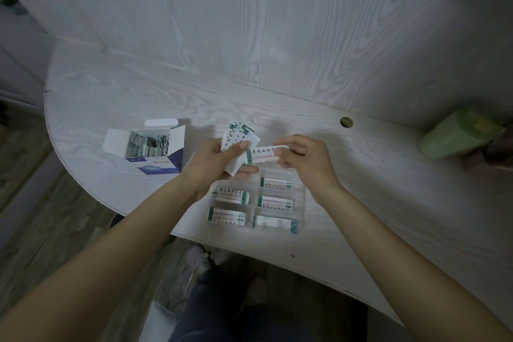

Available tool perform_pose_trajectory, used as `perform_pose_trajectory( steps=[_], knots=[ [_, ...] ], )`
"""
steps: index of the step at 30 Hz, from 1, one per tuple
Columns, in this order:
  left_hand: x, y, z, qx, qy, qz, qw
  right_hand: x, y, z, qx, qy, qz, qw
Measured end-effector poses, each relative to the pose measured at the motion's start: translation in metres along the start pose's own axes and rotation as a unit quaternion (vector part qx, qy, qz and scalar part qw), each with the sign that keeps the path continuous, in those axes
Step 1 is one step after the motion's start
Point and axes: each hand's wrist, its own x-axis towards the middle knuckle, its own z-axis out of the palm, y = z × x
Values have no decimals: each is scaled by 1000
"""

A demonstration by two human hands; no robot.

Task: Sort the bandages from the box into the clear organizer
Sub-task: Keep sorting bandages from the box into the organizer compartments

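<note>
Five compartments filled: the clear organizer (pixel 301 197) on the worktop (pixel 111 97), just below both hands, shows one wrapped bandage in each of five cells; the sixth, under the left hand, cannot be seen clearly
Step in hand: peeling one bandage off a held bunch, mid-sort
Left hand (pixel 219 159): fingers and thumb curled round a fanned bunch of bandages (pixel 236 133), lifted above the organizer's far edge
Right hand (pixel 299 155): fingertips pinching the end of a single bandage strip (pixel 263 155), which stretches across to the left hand
Box (pixel 147 144): open, well to the left, with more bandages upright inside
Next move calls for: freeing the strip from the bunch, then lowering it flat into a cell, probably the top-left one
Far right: a blurred green container (pixel 458 133)
</note>
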Motion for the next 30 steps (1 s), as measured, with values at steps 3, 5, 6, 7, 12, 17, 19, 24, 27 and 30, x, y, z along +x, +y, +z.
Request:
perform_pose_trajectory(
  steps=[3,5,6,7,12,17,19,24,27,30],
  knots=[
    [4,-5,-4,9,50,6,999,8,23,-10,-1,47,48,998],
    [4,-7,-5,11,59,8,998,12,43,-13,-38,68,88,993],
    [4,-9,-6,12,58,9,998,14,53,-13,-67,74,102,990],
    [4,-11,-6,13,55,9,998,16,60,-12,-97,79,109,986],
    [4,-21,-9,13,41,-2,999,21,78,3,-258,65,76,961],
    [8,-27,-5,6,30,-13,999,24,78,10,-468,9,42,883],
    [9,-30,-4,4,25,-16,1000,24,82,11,-544,3,31,839],
    [10,-30,-3,4,25,-16,1000,23,94,14,-643,4,-19,765],
    [9,-30,-5,8,25,-19,999,25,96,15,-669,-18,-42,742],
    [9,-31,-5,9,26,-22,999,27,91,14,-690,-54,-51,720]
  ],
)
